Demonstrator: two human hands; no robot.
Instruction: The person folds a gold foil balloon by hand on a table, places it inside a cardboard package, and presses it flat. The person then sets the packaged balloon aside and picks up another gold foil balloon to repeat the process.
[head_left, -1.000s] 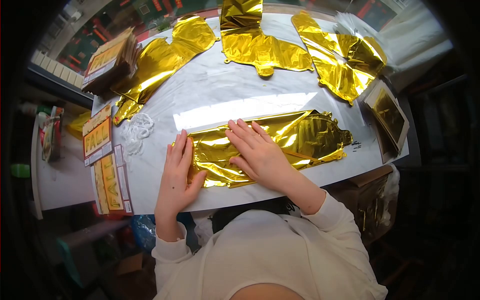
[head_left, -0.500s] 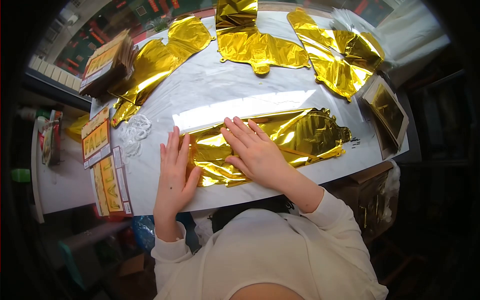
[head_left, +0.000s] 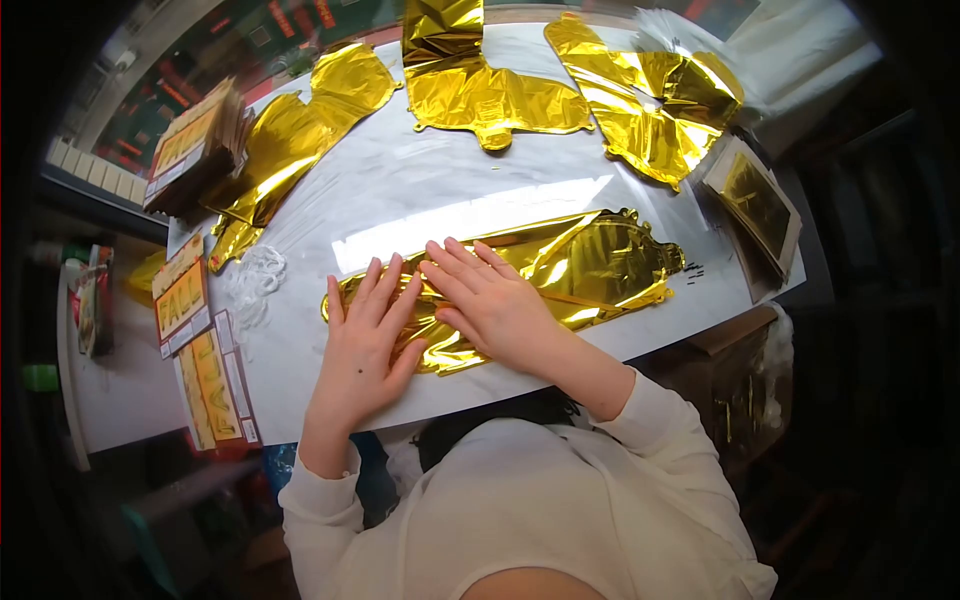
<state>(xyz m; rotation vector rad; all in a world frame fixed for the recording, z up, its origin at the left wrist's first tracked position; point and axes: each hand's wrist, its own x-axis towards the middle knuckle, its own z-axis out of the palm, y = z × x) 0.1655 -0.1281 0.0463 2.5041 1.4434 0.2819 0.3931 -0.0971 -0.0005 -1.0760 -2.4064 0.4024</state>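
Observation:
A flattened gold foil balloon [head_left: 600, 262] lies lengthwise on the marble-patterned table [head_left: 290, 375] in front of me, folded into a long strip. My left hand [head_left: 372, 335] rests on its left end, fingers spread and pointing away from me. Just right of it, my right hand [head_left: 495, 305] lies flat on the middle of the foil with its fingers stretched out. The fingertips of the two hands are close together. Part of the foil is hidden under both palms.
Several more gold foil balloons [head_left: 495, 95] lie along the far side. A stack of FALL packages [head_left: 195, 150] stands at the back left, with loose FALL cards [head_left: 182, 300] below. White string [head_left: 257, 280] lies near them. Card packs [head_left: 755, 215] lean at the right edge.
My left hand has moved right and onto the foil, from its left edge, with fingers spread wider. The left tip of the foil now shows beyond it. The view has shifted slightly.

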